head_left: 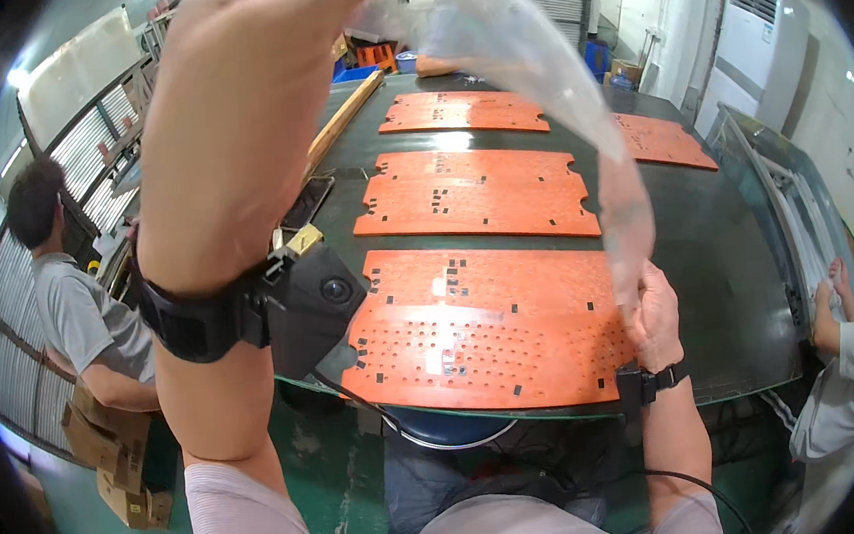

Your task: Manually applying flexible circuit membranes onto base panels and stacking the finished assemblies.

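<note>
My left hand [243, 91] is raised close to the camera, and its fingers run out past the top edge, so their grip is hidden. A strip of clear plastic film [556, 56] hangs from beside it and curves down to my right hand [655, 319]. The fingers of my right hand are closed on the film's lower end, over the right edge of the nearest orange panel [482, 333]. That panel lies flat, with rows of holes and small black patches. The left arm covers part of the table's left side.
Behind lie a second orange panel [476, 193], a third panel [460, 112] and one more panel [663, 140] on the dark table [718, 274]. A wooden strip [350, 117] lies at left. One person [88, 294] stands left, another person [852, 374] right. A stool [445, 428] is below the front edge.
</note>
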